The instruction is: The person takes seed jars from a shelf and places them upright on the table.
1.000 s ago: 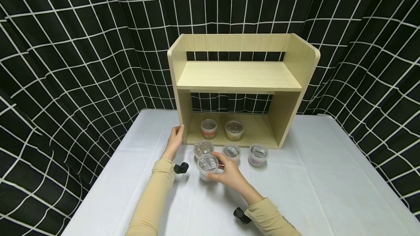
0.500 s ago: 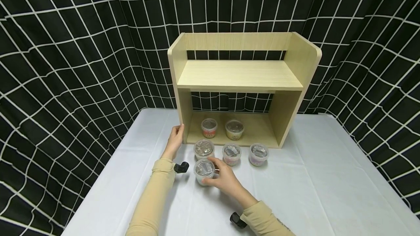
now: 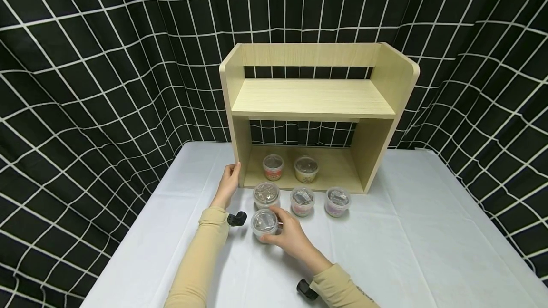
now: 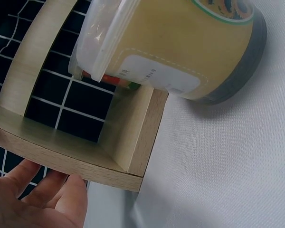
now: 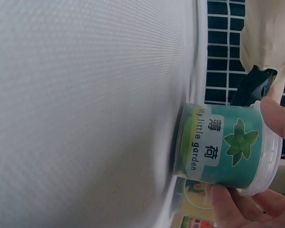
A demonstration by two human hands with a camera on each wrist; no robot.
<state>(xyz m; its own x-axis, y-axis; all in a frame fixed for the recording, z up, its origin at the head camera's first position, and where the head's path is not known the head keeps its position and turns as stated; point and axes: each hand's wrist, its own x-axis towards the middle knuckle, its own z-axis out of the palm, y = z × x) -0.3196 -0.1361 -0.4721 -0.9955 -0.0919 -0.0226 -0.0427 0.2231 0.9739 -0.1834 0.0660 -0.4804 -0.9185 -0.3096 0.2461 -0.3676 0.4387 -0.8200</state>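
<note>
My right hand (image 3: 291, 236) pinches a clear-lidded plastic tub (image 3: 264, 225) between thumb and fingers. Its teal label with a green leaf and "My little garden" faces the right wrist view, where the tub (image 5: 223, 145) has its base at or very near the white cloth. Just behind it in the head view stands a lidded tub (image 3: 266, 195), seen yellow-labelled in the left wrist view. My left hand (image 3: 228, 183) holds the left side panel of a wooden shelf (image 3: 312, 98); its fingers lie against the panel's outer face, with the thumb mostly cut off in the left wrist view.
A pink-toned tub (image 3: 302, 202) and a purple-toned tub (image 3: 337, 202) stand in front of the shelf. On its lower board sit a red-labelled tub (image 3: 273, 167) and a yellow-labelled tub (image 3: 306, 170). Black grid-patterned cloth (image 3: 107, 84) hangs around the white-covered table (image 3: 428, 232).
With the teal tub in its grip, my right hand has shifted left and towards me, away from the tub behind. The left hand stays on the shelf panel.
</note>
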